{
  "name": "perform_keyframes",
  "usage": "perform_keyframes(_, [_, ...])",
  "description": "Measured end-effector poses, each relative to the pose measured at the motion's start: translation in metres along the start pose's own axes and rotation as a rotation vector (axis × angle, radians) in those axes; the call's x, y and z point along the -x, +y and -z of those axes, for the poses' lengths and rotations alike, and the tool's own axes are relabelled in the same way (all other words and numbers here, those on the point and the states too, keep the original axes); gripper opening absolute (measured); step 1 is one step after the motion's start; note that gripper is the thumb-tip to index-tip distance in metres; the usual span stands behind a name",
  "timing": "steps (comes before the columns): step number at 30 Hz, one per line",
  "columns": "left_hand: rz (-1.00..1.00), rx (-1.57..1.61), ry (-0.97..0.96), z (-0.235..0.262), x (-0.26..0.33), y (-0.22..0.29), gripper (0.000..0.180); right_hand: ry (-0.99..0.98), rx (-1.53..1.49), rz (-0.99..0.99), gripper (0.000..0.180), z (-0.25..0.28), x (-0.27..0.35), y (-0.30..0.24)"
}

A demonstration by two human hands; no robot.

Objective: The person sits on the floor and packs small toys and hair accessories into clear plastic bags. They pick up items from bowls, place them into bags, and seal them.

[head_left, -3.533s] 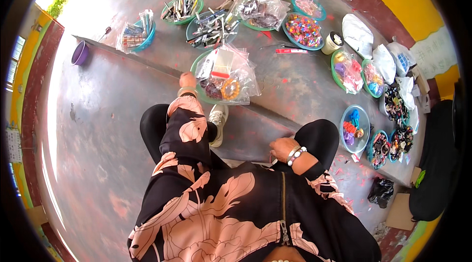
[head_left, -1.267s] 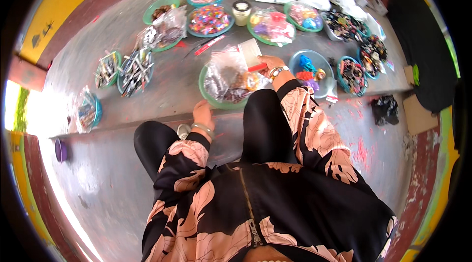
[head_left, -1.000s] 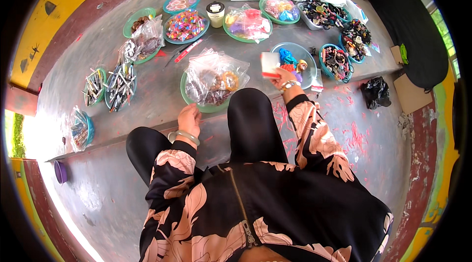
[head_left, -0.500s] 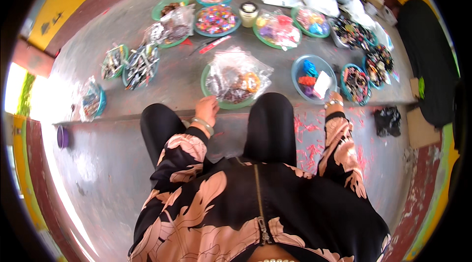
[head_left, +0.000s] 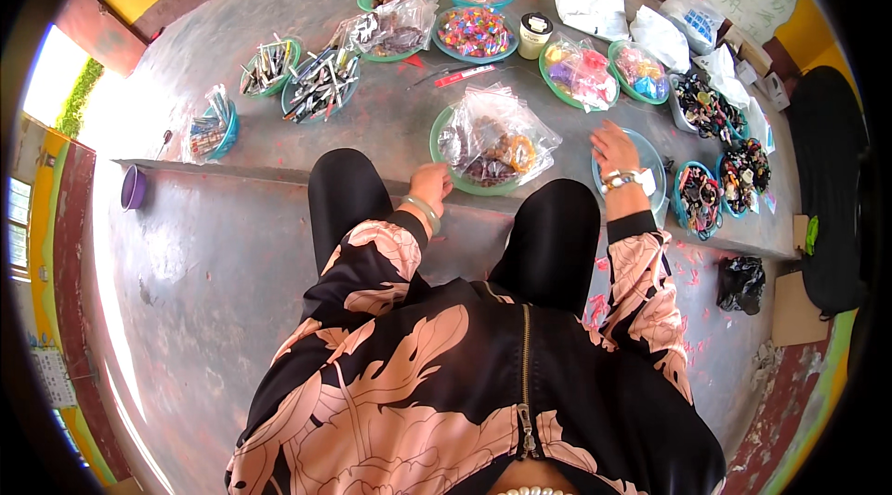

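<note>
My left hand point(head_left: 432, 187) rests by my knee at the near left edge of a green bowl point(head_left: 442, 163). Its fingers are curled; what they hold, if anything, is hidden. Clear plastic bags point(head_left: 492, 114) in that bowl contain dark brown ring-shaped things and an orange-brown ring point(head_left: 518, 153). My right hand point(head_left: 613, 147), with bracelets at the wrist, hangs palm down over the left side of a pale blue bowl point(head_left: 662, 165). Its fingers reach forward, apart, with nothing seen in them. The hand and wrist hide much of that bowl's inside.
Bowls of colourful beads point(head_left: 476, 33), bagged pieces point(head_left: 578, 72), pens point(head_left: 321, 84) and dark hair ties point(head_left: 699, 193) stand around. A lidded jar point(head_left: 534, 35), a red-and-white strip point(head_left: 465, 75) and white bags point(head_left: 591, 7) lie farther back. The ledge edge point(head_left: 251, 172) runs before my knees.
My right hand has moved from the pale blue bowl's right rim to over its left side. The view has shifted, so the bowls appear farther right. My left hand stays beside the green bowl.
</note>
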State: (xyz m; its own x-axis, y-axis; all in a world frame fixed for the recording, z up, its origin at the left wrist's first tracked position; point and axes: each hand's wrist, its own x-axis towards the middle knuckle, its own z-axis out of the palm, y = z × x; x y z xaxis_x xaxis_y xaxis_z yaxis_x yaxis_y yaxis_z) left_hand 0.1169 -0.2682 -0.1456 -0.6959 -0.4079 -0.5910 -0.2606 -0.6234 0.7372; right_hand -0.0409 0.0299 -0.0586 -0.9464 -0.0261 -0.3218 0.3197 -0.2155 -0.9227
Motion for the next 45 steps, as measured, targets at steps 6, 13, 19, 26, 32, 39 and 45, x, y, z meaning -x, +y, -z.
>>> perform_keyframes(6, [-0.057,-0.005,-0.104,0.009,0.012,0.028,0.021,-0.249,0.413,0.058,0.051,-0.072,0.019,0.009])
perform_keyframes(13, [-0.055,-0.018,-0.137,0.0,0.026,0.089,0.019,-0.17,0.568,-0.192,0.065,-0.076,0.001,0.007])
perform_keyframes(19, [-0.168,-0.152,-0.285,-0.026,0.003,0.139,0.019,-0.104,0.848,-0.5,0.085,-0.065,-0.038,0.009])
perform_keyframes(26, [0.006,-0.16,-0.184,-0.017,-0.035,0.139,0.019,0.166,0.715,-0.673,0.085,-0.087,-0.035,0.092])
perform_keyframes(32, [-0.048,-0.144,-0.368,-0.039,-0.036,0.14,0.016,0.234,0.811,-0.177,0.112,-0.108,-0.093,0.1])
perform_keyframes(39, [-0.023,-0.116,-0.325,-0.05,-0.037,0.141,0.017,-0.185,0.986,-0.182,0.125,-0.15,-0.114,0.077])
perform_keyframes(45, [-0.121,-0.619,-0.071,-0.014,-0.133,0.09,0.034,-0.369,1.227,-0.208,0.121,-0.162,-0.13,0.072])
